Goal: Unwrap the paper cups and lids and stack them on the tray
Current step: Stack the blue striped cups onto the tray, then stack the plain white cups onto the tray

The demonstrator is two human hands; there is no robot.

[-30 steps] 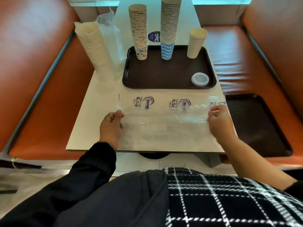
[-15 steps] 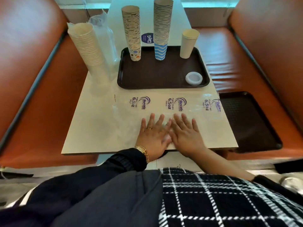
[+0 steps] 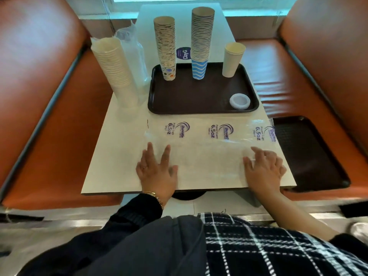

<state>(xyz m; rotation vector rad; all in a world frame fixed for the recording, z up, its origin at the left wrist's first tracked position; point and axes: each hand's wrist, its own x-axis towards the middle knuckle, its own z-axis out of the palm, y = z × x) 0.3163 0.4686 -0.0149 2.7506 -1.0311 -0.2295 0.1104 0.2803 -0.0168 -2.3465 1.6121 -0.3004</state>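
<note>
An empty clear plastic wrapper (image 3: 209,156) printed "Paper Cups 6.5oz" lies flat across the near half of the table. My left hand (image 3: 157,170) presses flat on its left end, fingers spread. My right hand (image 3: 264,168) presses on its right end, fingers slightly bent. The dark brown tray (image 3: 199,100) behind it carries a tall patterned cup stack (image 3: 165,48), a taller blue-wave cup stack (image 3: 202,42), a short cream cup stack (image 3: 233,58) and white lids (image 3: 240,101). A white cup stack (image 3: 115,70) in plastic leans left of the tray.
The white table (image 3: 111,156) is narrow, with orange bench seats (image 3: 65,120) on both sides. A second dark tray (image 3: 310,154) lies on the right seat. Crumpled clear plastic (image 3: 133,52) stands behind the white cup stack. A round blue sticker (image 3: 183,53) sits behind the tray.
My hands were at the wrapper's two ends, then came together at its middle. Now they have slid apart, left to the left and right to the right, smoothing the wrapper flat.
</note>
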